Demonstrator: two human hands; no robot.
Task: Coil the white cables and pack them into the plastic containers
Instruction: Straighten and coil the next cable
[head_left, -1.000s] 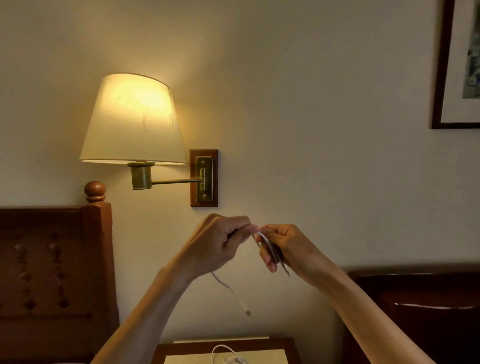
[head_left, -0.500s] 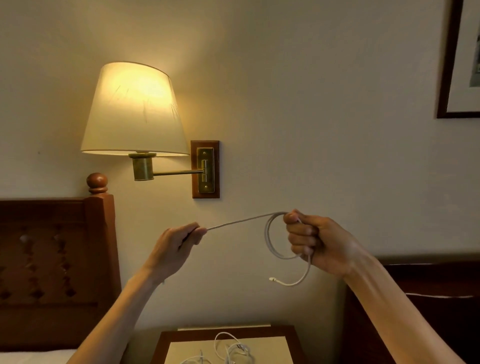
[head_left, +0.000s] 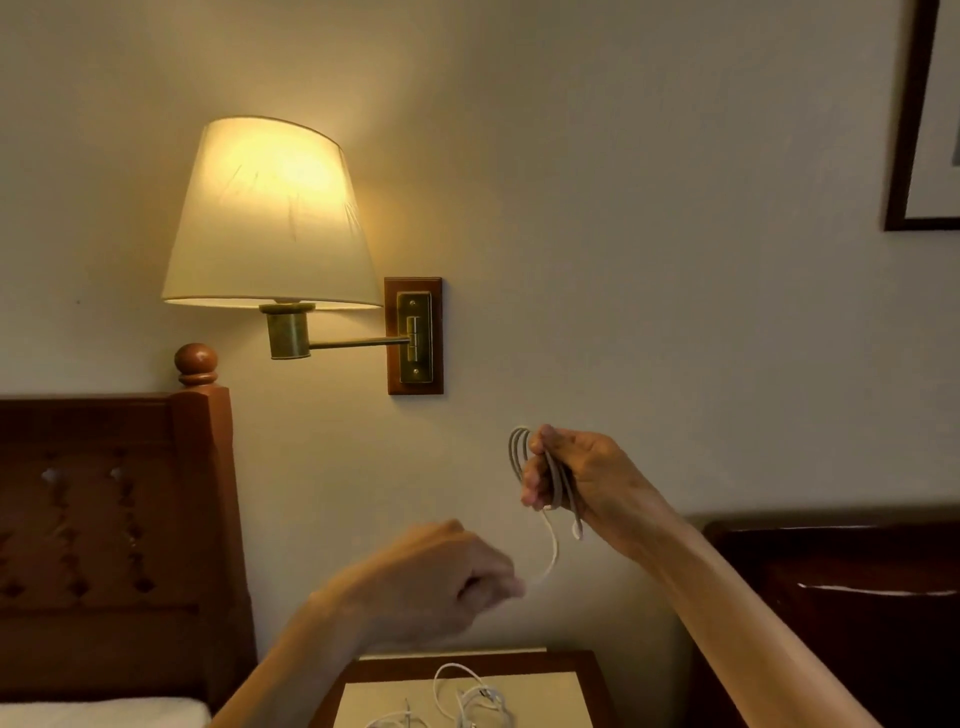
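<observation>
My right hand (head_left: 576, 475) is raised in front of the wall and grips a white cable (head_left: 518, 451) wound into several loops. A short free end hangs from that coil down to my left hand (head_left: 441, 582), which is blurred and pinches the cable's tail just below and left of the right hand. More loose white cables (head_left: 470, 699) lie tangled on the nightstand (head_left: 587, 675) at the bottom edge. No plastic container is in view.
A lit wall lamp (head_left: 272, 218) hangs above left on a swing arm. A wooden headboard (head_left: 104, 519) stands at the left, a dark wooden headboard (head_left: 857, 597) at the right. A framed picture (head_left: 919, 119) hangs at the top right.
The cable has gone from one loop to several loops in my right hand. My left hand has dropped down and moved right, closer to the right hand, holding a shorter tail.
</observation>
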